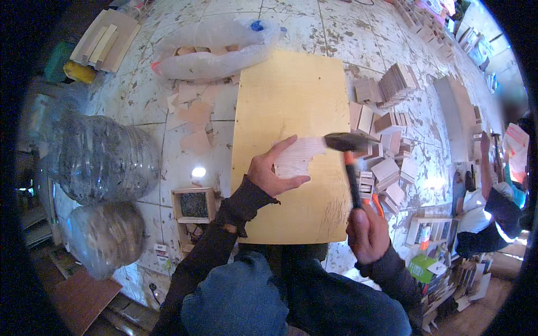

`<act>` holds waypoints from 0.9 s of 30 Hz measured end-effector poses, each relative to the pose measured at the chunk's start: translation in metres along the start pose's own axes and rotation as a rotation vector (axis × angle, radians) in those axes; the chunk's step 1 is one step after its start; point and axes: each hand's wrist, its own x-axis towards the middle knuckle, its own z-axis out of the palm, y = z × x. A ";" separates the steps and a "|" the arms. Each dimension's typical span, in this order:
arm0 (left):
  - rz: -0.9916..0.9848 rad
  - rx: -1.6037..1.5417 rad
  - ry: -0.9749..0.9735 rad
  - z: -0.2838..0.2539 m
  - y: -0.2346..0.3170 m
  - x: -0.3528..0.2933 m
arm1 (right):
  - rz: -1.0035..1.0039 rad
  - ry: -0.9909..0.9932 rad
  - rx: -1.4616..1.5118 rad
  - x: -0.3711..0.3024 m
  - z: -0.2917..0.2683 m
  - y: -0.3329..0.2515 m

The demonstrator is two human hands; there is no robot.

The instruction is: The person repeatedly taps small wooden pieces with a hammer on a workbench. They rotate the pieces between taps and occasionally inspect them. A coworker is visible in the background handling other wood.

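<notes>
A thin, pale piece of wood point(295, 156) with a ragged right edge lies on the yellow board point(291, 101) in front of me. My left hand point(273, 172) grips its left end, thumb and forefinger spread along opposite sides; the other fingers are hidden. Wrapped round the black and orange handle of a hammer point(351, 168) is my right hand point(367, 232). The hammer's dark head is raised above the board's right edge, to the right of the wood piece and apart from it.
Many small wooden blocks point(385, 171) lie right of the board. A wooden box point(193, 191) with dark small nails stands left. Big clear plastic bundles point(103, 159) and a plastic bag point(210, 64) lie farther out. Another person point(487, 213) sits at far right.
</notes>
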 end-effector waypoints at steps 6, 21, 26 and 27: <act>0.027 0.004 -0.009 0.002 -0.005 -0.006 | -0.269 0.035 0.038 -0.009 0.022 0.032; -0.252 -0.677 -0.368 -0.008 0.059 -0.027 | -0.046 0.200 0.355 0.016 0.039 0.073; -0.323 -0.723 -0.105 -0.005 0.003 -0.021 | 0.010 0.506 0.174 0.023 0.018 0.136; -0.501 -1.057 0.035 -0.023 -0.025 -0.012 | -0.018 0.694 0.144 0.030 0.011 0.162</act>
